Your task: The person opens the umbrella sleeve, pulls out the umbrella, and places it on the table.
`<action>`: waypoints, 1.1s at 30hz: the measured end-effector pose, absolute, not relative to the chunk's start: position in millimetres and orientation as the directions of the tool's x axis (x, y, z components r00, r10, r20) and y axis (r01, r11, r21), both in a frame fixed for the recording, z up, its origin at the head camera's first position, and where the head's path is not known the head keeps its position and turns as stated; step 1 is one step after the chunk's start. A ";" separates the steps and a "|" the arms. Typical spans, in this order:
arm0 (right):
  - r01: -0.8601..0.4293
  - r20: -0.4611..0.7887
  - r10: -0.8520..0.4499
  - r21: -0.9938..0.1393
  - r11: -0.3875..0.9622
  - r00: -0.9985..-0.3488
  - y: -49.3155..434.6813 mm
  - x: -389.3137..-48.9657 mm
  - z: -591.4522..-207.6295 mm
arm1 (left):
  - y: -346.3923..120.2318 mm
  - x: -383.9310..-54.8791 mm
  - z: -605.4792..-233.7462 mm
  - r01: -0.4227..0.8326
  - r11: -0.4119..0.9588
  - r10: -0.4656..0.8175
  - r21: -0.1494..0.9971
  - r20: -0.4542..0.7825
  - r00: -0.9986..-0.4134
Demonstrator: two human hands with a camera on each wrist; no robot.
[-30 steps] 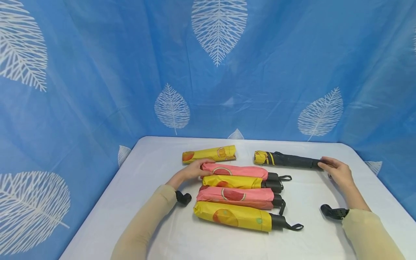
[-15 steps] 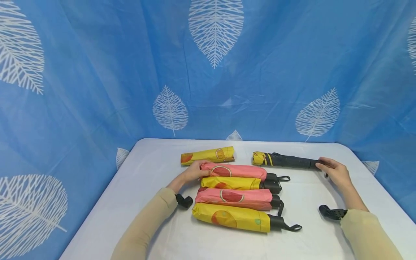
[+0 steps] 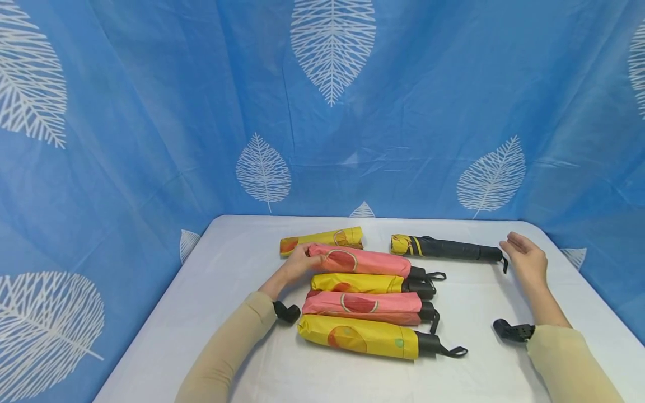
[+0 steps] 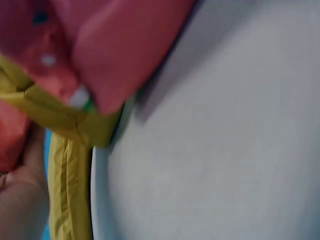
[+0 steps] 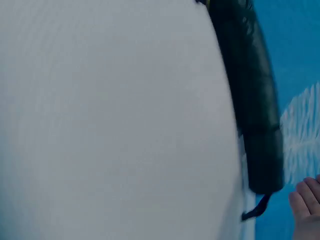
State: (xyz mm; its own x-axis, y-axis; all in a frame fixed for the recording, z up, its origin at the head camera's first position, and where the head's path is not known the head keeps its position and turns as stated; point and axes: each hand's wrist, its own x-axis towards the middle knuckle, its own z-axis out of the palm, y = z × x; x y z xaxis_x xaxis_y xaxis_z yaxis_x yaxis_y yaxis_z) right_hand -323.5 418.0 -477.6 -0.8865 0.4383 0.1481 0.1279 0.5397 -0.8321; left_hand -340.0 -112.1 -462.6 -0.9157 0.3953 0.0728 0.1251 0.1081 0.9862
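My left hand grips the left end of a folded pink umbrella with a watermelon print. That end is tilted up, and the black handle with its strap points right. In the left wrist view part of the hand shows at the lower left, against coral fabric. My right hand is apart from everything, fingers extended, just right of the handle end of a folded black umbrella with a yellow tip. The right wrist view shows the fingers beside that umbrella's strap.
Below the held umbrella lie a yellow umbrella, another pink one and a larger yellow one, stacked in rows. A yellow umbrella lies behind my left hand. Blue leaf-print cloth borders the white table.
My right hand has let go of the black umbrella's handle and moved slightly right. My left hand has raised the pink umbrella's left end.
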 end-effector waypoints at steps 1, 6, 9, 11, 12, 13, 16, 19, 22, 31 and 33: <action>0.111 0.160 0.438 -0.840 0.531 -0.885 421.7 -330.0 -481.9 | -112.5 -339.5 -460.5 0.124 0.101 0.380 0.987 0.077 -0.922; -0.076 0.224 0.312 -0.903 0.422 -0.923 420.8 -358.2 -498.5 | -114.9 -340.2 -450.5 0.129 0.056 0.302 0.990 0.106 -0.947; -0.214 0.277 0.161 -0.921 0.325 -0.947 396.8 -359.6 -487.9 | -116.4 -341.8 -444.3 0.143 0.036 0.265 0.989 0.128 -0.956; -0.258 0.280 0.035 -0.920 0.296 -0.959 370.6 -348.3 -466.2 | -116.9 -341.7 -438.7 0.153 0.022 0.246 0.988 0.143 -0.959; -0.275 0.279 -0.025 -0.919 0.281 -0.960 356.9 -341.8 -454.9 | -117.1 -341.3 -435.8 0.159 0.009 0.239 0.987 0.152 -0.959; -0.289 0.275 -0.090 -0.924 0.249 -0.957 343.0 -334.3 -443.1 | -117.1 -340.4 -433.0 0.163 -0.009 0.236 0.987 0.160 -0.958; -0.289 0.247 -0.232 -0.941 0.173 -0.941 305.1 -313.3 -411.3 | -116.6 -337.0 -426.2 0.178 -0.113 0.241 0.978 0.200 -0.950; -0.272 0.232 -0.289 -0.956 0.107 -0.929 284.5 -304.0 -399.9 | -114.6 -332.3 -421.8 0.180 -0.247 0.257 0.952 0.243 -0.935; -0.248 0.217 -0.298 -0.966 0.070 -0.930 273.5 -299.7 -396.9 | -111.7 -328.6 -419.4 0.171 -0.325 0.257 0.930 0.261 -0.931; -0.212 0.209 -0.291 -0.977 -0.020 -0.934 265.3 -295.0 -397.7 | -113.4 -326.0 -417.0 0.146 -0.310 0.309 0.939 0.245 -0.919; -0.213 0.214 -0.290 -0.976 -0.034 -0.933 265.6 -294.0 -398.2 | -115.4 -326.4 -415.6 0.130 -0.305 0.344 0.944 0.236 -0.909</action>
